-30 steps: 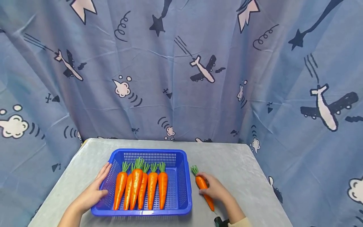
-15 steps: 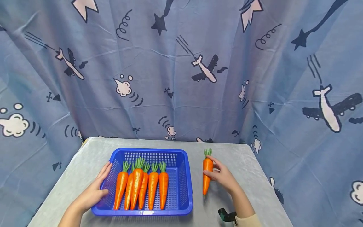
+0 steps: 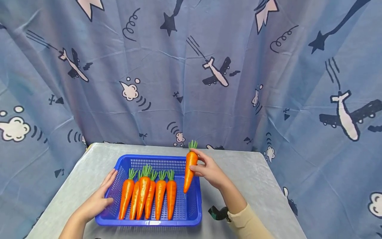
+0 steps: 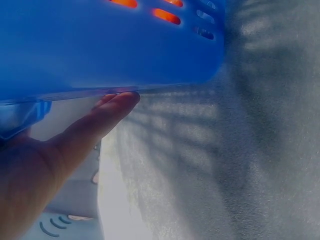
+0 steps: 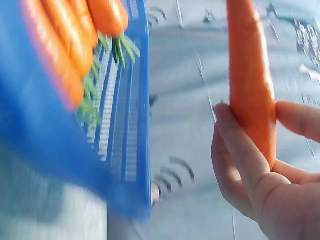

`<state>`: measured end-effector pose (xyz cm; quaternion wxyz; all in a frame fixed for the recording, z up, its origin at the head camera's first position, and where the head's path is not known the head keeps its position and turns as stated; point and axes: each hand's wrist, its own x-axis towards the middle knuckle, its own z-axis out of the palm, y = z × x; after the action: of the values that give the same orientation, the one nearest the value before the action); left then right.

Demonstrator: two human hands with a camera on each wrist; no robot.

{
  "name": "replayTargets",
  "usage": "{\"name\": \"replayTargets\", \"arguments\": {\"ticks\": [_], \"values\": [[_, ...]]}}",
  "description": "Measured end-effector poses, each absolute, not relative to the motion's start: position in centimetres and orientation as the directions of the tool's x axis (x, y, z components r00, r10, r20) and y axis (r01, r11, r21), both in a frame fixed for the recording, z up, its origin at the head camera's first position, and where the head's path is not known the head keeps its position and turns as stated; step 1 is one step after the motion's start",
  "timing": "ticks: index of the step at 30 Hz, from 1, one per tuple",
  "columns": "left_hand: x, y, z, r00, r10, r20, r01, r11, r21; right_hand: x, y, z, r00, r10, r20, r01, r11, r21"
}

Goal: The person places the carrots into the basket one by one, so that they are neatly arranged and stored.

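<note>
My right hand [image 3: 209, 171] pinches an orange carrot [image 3: 190, 167] with green stalks between thumb and fingers. It holds the carrot nearly upright above the right side of a blue plastic basket [image 3: 125, 223]. In the right wrist view, the fingers lie along both sides of the held carrot [image 5: 250, 65]. Several more carrots [image 3: 144, 196] lie side by side in the basket's left and middle, stalks pointing away. My left hand [image 3: 96, 202] rests against the basket's left side with its fingers fairly straight. The left wrist view shows fingers touching the basket wall [image 4: 115, 55].
The basket stands on a grey-white table [image 3: 253, 186]. Blue curtains [image 3: 167, 79] printed with planes hang behind and at both sides. A dark strapped object [image 3: 218, 213] sits at the right wrist. Bare basket floor shows right of the carrots.
My right hand has lifted the carrot from the table beside the basket, turned it more upright and carried it left over the basket. My left hand has stayed at the basket's side.
</note>
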<state>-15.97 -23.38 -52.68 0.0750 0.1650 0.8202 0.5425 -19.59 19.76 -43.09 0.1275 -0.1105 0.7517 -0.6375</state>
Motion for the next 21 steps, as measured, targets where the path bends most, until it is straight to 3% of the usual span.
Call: {"name": "replayTargets", "arguments": {"ticks": [5, 11, 21], "values": [[-16.0, -23.4, -52.6, -0.934, 0.354, 0.047, 0.183, 0.361, 0.914, -20.6, 15.5, -43.4, -0.927, -0.372, -0.046, -0.013, 0.154, -0.988], [-16.3, -23.4, -52.4, -0.936, 0.351, 0.013, 0.153, 0.373, 0.915, -21.5, 10.7, -45.3, -0.928, -0.346, -0.137, 0.032, 0.293, -0.956], [-16.1, -23.4, -52.4, -0.939, 0.344, 0.010, 0.143, 0.364, 0.920, -21.7, 7.4, -47.4, -0.852, -0.410, -0.327, 0.091, 0.499, -0.862]]}}
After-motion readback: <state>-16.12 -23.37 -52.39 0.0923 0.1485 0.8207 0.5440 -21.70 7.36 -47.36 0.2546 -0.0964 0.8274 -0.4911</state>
